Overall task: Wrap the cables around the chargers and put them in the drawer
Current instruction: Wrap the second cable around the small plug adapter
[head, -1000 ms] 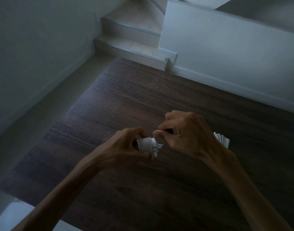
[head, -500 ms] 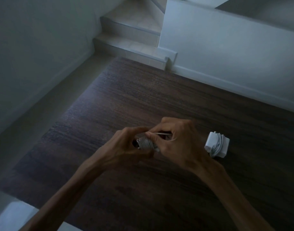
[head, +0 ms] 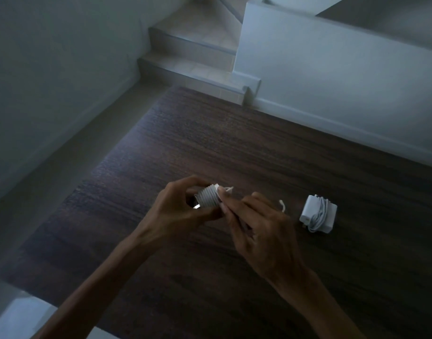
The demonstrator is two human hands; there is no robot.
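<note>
Charger, a small white block point(head: 207, 198) wound in white cable, sits clasped in the left hand's grip point(head: 178, 209), its free cable tail point(head: 228, 189) just rightward, nearest the right hand point(head: 261, 231) pinching there, above the dark wooden worktop point(head: 234, 143).

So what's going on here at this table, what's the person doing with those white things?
A person is winding a white cable round a charger held in the left hand. The right hand pinches the cable's loose end beside the coils. A second charger, its cable already wrapped, lies on the dark wooden table to the right. No drawer is in view.
</note>
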